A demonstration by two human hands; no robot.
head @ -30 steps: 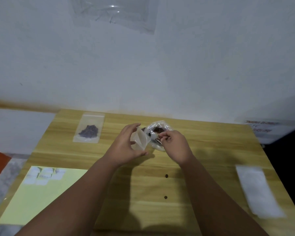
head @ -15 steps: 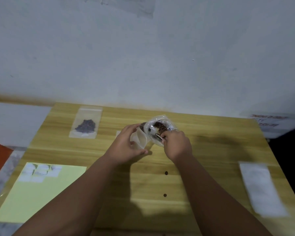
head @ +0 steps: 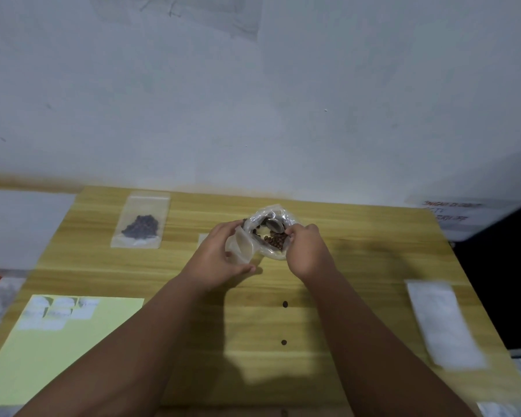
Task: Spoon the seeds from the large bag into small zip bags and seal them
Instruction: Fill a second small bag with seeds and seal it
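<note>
Left hand (head: 220, 260) gripping zip bag (head: 242, 246), right hand (head: 307, 251) pinching spoon (head: 273, 226) in large bag (head: 272, 253)

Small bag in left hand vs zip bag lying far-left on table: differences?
The small bag is held up by the left hand; the far-left bag lies flat on the table. The small bag shows no seeds; the far-left bag holds a dark pile of seeds. Both are clear plastic.
</note>
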